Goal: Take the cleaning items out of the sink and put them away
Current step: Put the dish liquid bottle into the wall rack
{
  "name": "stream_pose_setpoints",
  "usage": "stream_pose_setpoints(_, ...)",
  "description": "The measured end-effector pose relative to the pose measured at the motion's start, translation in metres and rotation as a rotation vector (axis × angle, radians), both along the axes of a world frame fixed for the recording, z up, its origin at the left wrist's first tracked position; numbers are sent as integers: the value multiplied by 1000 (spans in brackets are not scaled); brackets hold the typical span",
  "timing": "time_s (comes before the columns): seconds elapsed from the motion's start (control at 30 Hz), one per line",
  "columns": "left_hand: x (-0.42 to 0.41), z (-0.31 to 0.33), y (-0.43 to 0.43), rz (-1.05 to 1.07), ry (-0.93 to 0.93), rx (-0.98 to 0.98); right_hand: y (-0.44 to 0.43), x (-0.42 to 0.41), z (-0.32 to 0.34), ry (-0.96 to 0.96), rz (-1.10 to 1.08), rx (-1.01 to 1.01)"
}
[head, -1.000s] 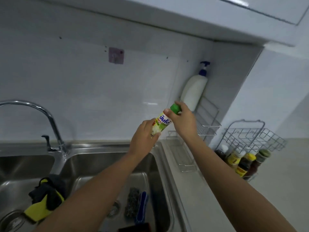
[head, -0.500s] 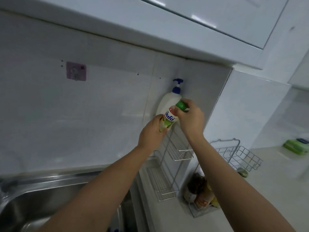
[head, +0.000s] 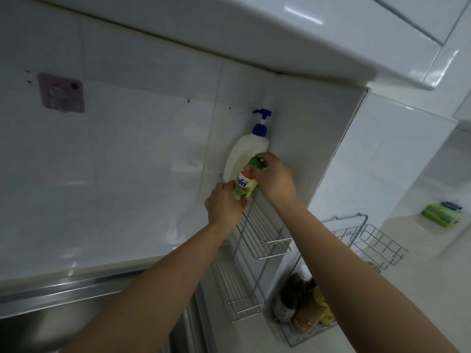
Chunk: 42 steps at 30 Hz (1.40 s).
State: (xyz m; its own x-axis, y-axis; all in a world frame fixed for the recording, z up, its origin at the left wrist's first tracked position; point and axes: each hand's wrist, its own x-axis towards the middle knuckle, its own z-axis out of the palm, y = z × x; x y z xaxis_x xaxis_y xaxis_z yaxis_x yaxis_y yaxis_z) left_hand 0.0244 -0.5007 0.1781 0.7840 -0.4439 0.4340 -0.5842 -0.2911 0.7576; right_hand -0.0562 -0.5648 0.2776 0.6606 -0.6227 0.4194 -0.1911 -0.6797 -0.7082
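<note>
Both our hands up at the wire rack [head: 262, 233] in the tiled corner. Left hand [head: 224, 207] wraps the bottom of the dish-soap bottle [head: 245, 183], right hand [head: 274, 178] pinches its green cap [head: 255, 163] from above, so both hands are clenched on the one bottle. We hold the bottle tilted, cap leaning right, just over the rack's top shelf; whether its base touches the wire we cannot tell, our left hand hides it. Right behind the bottle, on the same top shelf, stands the white pump bottle [head: 246, 151] with a blue pump [head: 261, 122], against the wall. Rack's lower shelf [head: 237, 291] below is bare wire. Right of the rack, on the counter, a wire basket [head: 374, 240] with blurred jars [head: 303, 307] under it. Further right of the rack, a green box [head: 441, 215] on a ledge. Left of the rack, a pink hook pad [head: 61, 93] stuck on the tiles. Below-left of the rack, the steel sink rim [head: 58, 294] shows; basin inside mostly out of frame
</note>
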Motion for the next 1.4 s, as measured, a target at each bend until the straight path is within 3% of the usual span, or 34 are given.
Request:
stream_pose_setpoints(0.27, 11, 8, -3, -34, 28, 21, -12, 19, 8, 32, -6, 7)
stream_pose_setpoints(0.57, 12, 11, -1, -83, 93, -18, -15, 27, 11, 112, -36, -121)
stream_pose_setpoints(1.07, 11, 9, 0, -139, 129, -37, -12, 18, -4, -40, 38, 116)
stream_pose_setpoints(1.4, -3, 16, 17, -170, 168, -32, -2, -2, -7, 162, 15, -29)
